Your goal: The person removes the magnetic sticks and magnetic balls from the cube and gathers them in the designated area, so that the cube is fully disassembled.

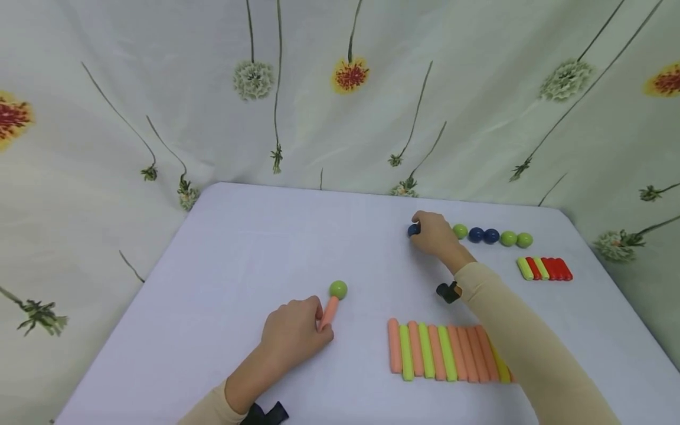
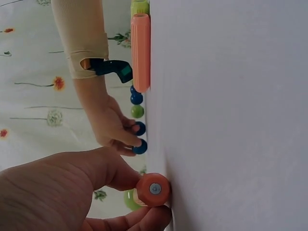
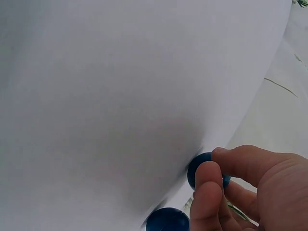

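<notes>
My left hand (image 1: 294, 330) pinches a ribbed orange stick (image 1: 329, 311) between thumb and fingers, low at the white table. The stick's far end meets a green ball (image 1: 338, 289). In the left wrist view the stick's near end (image 2: 155, 189) faces the camera, with a small grey disc at its centre. Farther back, my right hand (image 1: 434, 235) has its fingertips and thumb round a blue ball (image 3: 198, 169) at the left end of a row of balls. A second blue ball (image 3: 167, 220) lies beside it in the right wrist view.
Right of my right hand the row continues with green balls (image 1: 509, 238) and blue balls (image 1: 491, 236). Short red and yellow-green sticks (image 1: 544, 268) lie behind on the right. Several long orange and yellow-green sticks (image 1: 429, 352) lie side by side in front, partly under the right sleeve (image 1: 531, 336).
</notes>
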Motion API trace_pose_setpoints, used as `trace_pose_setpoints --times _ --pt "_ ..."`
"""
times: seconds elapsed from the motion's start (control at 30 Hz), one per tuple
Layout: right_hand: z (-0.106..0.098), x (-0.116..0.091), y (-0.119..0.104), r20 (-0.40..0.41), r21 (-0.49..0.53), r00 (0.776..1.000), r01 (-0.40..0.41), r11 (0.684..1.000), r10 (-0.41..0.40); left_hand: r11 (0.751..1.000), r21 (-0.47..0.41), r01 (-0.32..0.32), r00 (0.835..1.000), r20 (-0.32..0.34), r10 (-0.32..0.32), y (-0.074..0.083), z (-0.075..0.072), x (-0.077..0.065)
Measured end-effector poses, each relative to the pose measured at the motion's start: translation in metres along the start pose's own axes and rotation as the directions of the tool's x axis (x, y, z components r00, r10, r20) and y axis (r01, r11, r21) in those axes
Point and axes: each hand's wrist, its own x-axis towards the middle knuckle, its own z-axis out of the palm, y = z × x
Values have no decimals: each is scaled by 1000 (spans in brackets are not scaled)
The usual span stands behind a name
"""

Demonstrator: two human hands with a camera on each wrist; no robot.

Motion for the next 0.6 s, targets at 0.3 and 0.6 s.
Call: trace_pose_setpoints --times 0.3,0.6 --pt "-5 -1 0 -7 -12 1000 28 1000 -28 1000 6 13 1000 5 -13 -1 0 2" --pt "-12 -9 4 -20 -23 1000 11 1000 -12 1000 0 1 1000 23 -1 -1 3 3"
